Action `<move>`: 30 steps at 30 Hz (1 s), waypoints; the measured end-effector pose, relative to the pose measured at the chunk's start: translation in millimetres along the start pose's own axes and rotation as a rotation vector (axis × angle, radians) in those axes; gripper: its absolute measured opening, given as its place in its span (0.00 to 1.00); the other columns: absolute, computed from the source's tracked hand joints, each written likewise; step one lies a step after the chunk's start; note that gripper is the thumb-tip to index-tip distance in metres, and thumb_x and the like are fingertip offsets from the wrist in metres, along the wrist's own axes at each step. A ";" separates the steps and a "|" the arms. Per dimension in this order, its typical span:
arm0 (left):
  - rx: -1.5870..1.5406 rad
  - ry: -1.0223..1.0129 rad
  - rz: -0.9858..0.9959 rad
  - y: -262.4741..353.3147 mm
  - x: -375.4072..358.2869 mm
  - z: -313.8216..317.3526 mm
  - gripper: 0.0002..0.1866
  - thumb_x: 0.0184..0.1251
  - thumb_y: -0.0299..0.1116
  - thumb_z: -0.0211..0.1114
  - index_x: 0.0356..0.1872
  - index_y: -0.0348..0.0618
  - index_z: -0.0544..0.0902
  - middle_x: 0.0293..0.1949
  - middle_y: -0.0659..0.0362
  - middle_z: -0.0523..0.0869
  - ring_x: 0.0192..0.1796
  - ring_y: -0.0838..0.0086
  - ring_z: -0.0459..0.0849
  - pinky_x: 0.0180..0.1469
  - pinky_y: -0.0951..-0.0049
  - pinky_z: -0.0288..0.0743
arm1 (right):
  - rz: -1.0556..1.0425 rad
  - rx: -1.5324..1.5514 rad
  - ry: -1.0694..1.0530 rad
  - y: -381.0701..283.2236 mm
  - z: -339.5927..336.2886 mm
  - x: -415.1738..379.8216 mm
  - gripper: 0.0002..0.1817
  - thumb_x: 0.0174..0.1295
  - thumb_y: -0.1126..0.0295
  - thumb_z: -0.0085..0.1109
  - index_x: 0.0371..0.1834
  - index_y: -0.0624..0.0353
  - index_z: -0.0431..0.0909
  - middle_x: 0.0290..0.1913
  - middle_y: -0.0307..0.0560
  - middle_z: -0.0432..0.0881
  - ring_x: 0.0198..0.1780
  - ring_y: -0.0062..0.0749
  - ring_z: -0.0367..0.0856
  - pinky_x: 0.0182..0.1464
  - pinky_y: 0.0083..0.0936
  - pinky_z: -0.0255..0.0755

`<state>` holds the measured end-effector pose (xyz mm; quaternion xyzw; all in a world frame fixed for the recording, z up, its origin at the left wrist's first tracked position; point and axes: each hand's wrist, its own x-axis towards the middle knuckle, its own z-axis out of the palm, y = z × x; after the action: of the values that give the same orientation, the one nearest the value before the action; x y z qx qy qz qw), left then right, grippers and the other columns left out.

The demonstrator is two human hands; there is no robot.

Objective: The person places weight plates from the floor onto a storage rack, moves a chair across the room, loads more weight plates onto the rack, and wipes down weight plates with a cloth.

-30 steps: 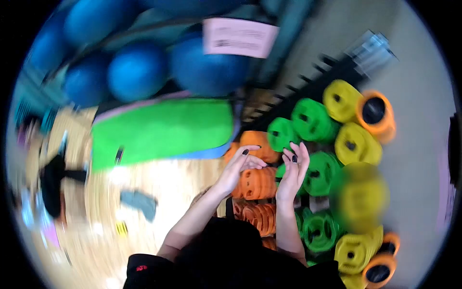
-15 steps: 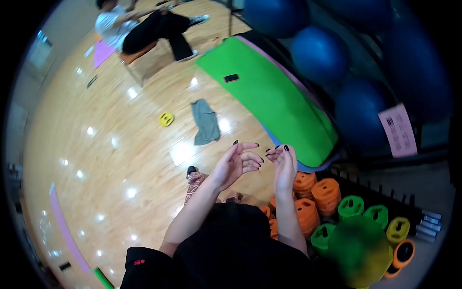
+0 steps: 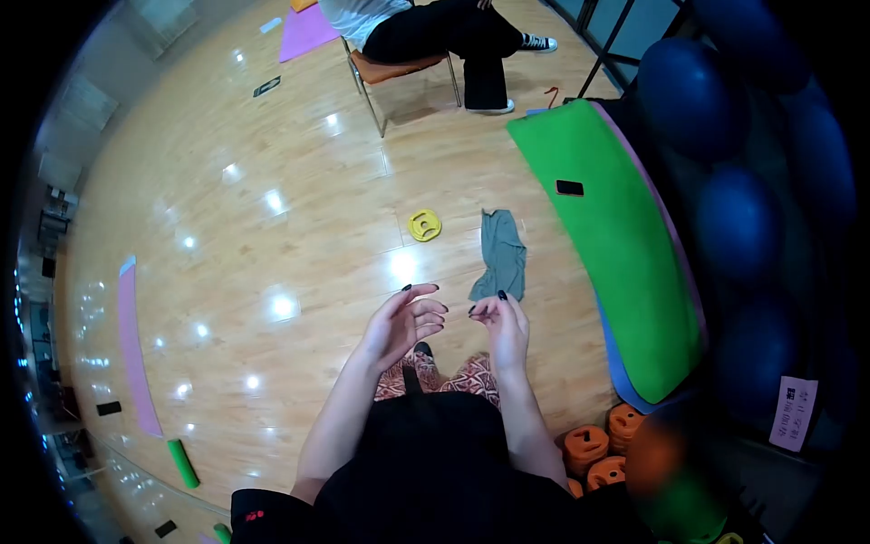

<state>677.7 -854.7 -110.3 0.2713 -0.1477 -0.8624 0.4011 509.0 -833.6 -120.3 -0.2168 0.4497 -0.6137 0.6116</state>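
My left hand (image 3: 401, 328) is raised in front of my body, palm turned inward, its dark-nailed fingers loosely curved and apart. Facing it is my right hand (image 3: 505, 328), with fingers gently bent and nothing visible in them. A gap separates the two hands. On the wooden floor beyond them lie a yellow weight plate (image 3: 424, 225) and a crumpled grey-green cloth (image 3: 504, 249). Neither hand touches these; in the view the cloth appears just above my right hand.
A green mat (image 3: 625, 254) with a phone (image 3: 569, 188) on it lies at right, beside blue exercise balls (image 3: 739, 213). Orange weight plates (image 3: 585, 446) are stacked lower right. A person sits on an orange chair (image 3: 399, 68). At left are a pink mat (image 3: 138, 349) and green roller (image 3: 183, 463).
My view has swung to the right and the floor items shift rightward in it. Both hands keep nearly the same loosely curved pose, slightly farther apart.
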 end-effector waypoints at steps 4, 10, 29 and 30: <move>0.006 0.098 -0.077 51.7 50.2 -48.9 0.18 0.64 0.40 0.42 0.49 0.39 0.67 0.37 0.52 0.77 0.40 0.68 0.77 0.46 0.70 0.70 | 0.100 -0.018 0.159 14.3 11.5 49.3 0.11 0.61 0.68 0.39 0.22 0.59 0.63 0.25 0.45 0.72 0.30 0.27 0.70 0.37 0.22 0.64; 0.188 0.374 -0.133 94.1 158.9 -141.4 0.16 0.64 0.38 0.43 0.47 0.39 0.68 0.36 0.54 0.78 0.38 0.71 0.77 0.45 0.72 0.70 | 0.248 -0.116 0.239 81.4 -26.6 168.3 0.09 0.60 0.68 0.41 0.24 0.59 0.67 0.25 0.44 0.73 0.30 0.25 0.73 0.37 0.20 0.67; 1.909 0.459 -0.079 -25.4 548.2 -709.6 0.18 0.47 0.42 0.61 0.35 0.40 0.74 0.35 0.50 0.78 0.39 0.60 0.77 0.41 0.64 0.71 | 0.878 -1.011 -0.279 632.2 -232.8 545.1 0.20 0.52 0.53 0.49 0.25 0.62 0.74 0.22 0.46 0.79 0.22 0.27 0.77 0.24 0.22 0.68; 1.943 0.425 -0.176 -27.3 559.3 -710.7 0.17 0.47 0.41 0.62 0.35 0.40 0.74 0.35 0.51 0.78 0.39 0.59 0.76 0.41 0.64 0.70 | 0.957 -0.736 -0.210 645.7 -229.8 549.5 0.22 0.52 0.51 0.49 0.25 0.63 0.75 0.24 0.47 0.80 0.22 0.27 0.78 0.24 0.21 0.69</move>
<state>780.8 -1295.4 -893.7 0.6404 -0.6934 -0.3276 -0.0419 593.5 -1188.7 -919.2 -0.2470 0.6171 -0.0506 0.7454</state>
